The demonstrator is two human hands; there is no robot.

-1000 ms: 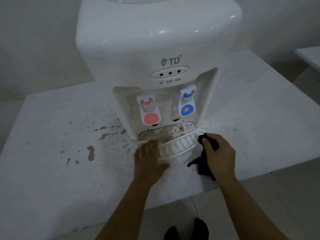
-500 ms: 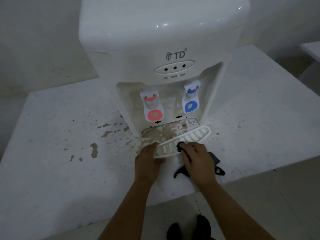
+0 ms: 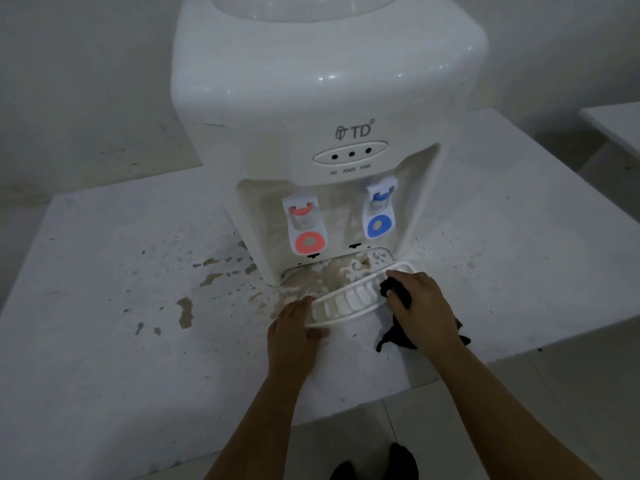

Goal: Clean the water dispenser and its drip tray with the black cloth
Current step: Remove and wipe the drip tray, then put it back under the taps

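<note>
White water dispenser [image 3: 322, 109] at upper centre of the frame, standing on a stained white tabletop [image 3: 104, 306]. Its slotted drip tray [image 3: 349, 303] lies pulled out at lower centre, angled across the stained recess. Left hand [image 3: 294, 332] grips the tray's lower-left end, thumb apparently under the rim. Right hand [image 3: 420, 306], fingers curled, presses a bunched black cloth [image 3: 394, 289] onto the tray's upper-right end; the cloth's loose tail trails on the tabletop beneath the wrist.
</note>
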